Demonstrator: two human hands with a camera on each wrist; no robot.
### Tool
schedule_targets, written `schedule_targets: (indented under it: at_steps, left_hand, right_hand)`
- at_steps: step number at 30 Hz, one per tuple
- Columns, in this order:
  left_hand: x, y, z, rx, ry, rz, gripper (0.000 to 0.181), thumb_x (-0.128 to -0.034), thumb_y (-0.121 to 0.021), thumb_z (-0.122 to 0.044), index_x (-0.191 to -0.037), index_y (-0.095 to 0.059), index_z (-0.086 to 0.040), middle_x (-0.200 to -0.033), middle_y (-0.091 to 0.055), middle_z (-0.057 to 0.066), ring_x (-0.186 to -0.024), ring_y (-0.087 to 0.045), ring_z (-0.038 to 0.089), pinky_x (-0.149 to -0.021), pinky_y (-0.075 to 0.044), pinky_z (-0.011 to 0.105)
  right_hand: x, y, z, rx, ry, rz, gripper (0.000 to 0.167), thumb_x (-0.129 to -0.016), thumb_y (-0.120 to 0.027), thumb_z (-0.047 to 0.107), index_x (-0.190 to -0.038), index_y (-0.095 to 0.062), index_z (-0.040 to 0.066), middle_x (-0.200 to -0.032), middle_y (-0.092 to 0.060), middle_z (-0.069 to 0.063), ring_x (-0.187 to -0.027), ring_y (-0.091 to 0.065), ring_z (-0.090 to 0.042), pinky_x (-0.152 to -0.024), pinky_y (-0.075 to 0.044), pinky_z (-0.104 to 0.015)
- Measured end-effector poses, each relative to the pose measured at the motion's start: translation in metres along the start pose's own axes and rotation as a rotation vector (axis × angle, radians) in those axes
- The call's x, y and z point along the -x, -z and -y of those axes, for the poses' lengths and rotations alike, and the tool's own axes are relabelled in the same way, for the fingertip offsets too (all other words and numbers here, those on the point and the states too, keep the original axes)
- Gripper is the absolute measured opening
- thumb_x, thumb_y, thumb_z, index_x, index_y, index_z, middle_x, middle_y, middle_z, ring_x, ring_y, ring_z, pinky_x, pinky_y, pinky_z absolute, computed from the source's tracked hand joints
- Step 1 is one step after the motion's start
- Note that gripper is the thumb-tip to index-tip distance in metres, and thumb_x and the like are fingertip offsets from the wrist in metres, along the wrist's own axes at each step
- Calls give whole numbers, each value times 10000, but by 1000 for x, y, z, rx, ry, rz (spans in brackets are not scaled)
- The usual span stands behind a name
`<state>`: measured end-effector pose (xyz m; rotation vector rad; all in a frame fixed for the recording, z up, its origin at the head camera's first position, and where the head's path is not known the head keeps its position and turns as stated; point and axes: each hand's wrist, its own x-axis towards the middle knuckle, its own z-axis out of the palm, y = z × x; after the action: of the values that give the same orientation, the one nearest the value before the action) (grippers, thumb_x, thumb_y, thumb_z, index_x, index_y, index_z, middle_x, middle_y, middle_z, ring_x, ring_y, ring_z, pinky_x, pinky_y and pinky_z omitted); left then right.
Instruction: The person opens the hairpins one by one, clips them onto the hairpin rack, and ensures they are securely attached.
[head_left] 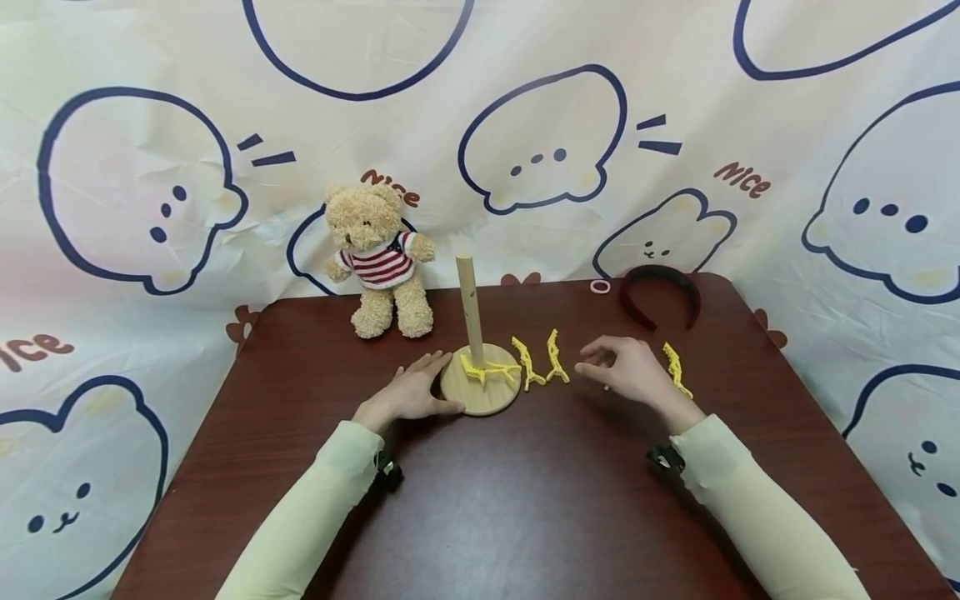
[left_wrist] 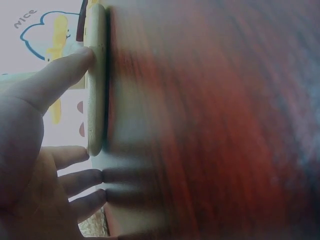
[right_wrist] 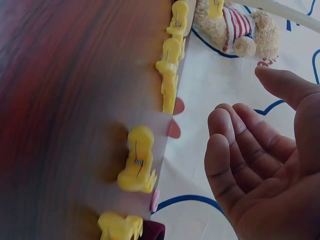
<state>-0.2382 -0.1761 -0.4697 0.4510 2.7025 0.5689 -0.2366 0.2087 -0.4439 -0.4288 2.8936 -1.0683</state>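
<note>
The round wooden base (head_left: 480,404) with its upright pole (head_left: 469,304) stands mid-table, a yellow piece (head_left: 487,369) lying on it around the pole's foot. My left hand (head_left: 408,393) touches the base's left side, thumb and index finger spread along the rim (left_wrist: 96,100) in the left wrist view. My right hand (head_left: 630,371), empty with loosely bent fingers, hovers over the table to the right of two yellow clips (head_left: 528,364) (head_left: 555,357). In the right wrist view, the palm (right_wrist: 270,165) faces the camera, and a yellow clip (right_wrist: 139,157) lies beyond the fingers on the table.
Another yellow clip (head_left: 677,368) lies right of my right hand. A teddy bear (head_left: 381,262) in a striped shirt sits at the back left. Towards the back right are a dark red headband (head_left: 693,292) and a small pink ring (head_left: 600,287). A patterned cloth (head_left: 420,125) hangs behind.
</note>
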Motion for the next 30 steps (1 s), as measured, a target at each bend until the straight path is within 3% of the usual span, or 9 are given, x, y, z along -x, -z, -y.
schedule_targets:
  at_steps: [13, 17, 30]
  left_hand:
    - [-1, 0, 0, 9, -4, -5, 1042, -835, -706, -622, -1613, -194, -156, -1681, -170, 122, -1561, -130, 337, -1186, -121, 692]
    - [0, 0, 0, 7, -2, -5, 1043, -835, -708, -619, -1613, -191, -155, -1681, -170, 123, -1560, -133, 342, -1186, -123, 692]
    - [-1, -1, 1, 7, -13, -12, 1044, -832, -712, -618, -1610, -202, -146, -1678, -179, 130, -1556, -143, 349, -1179, -130, 702]
  right_hand:
    - [17, 15, -20, 15, -47, -36, 410, -860, -769, 445, -1101, -744, 115, -913, -746, -13, -753, -646, -146, -646, -532, -294]
    - [22, 18, -25, 33, -78, -46, 387, -864, -768, 433, -1087, -745, 117, -911, -747, -21, -729, -635, -151, -596, -529, -292]
    - [34, 31, -39, 77, -91, -81, 323, -873, -765, 403, -1064, -749, 144, -916, -750, -17, -752, -655, -136, -638, -528, -278]
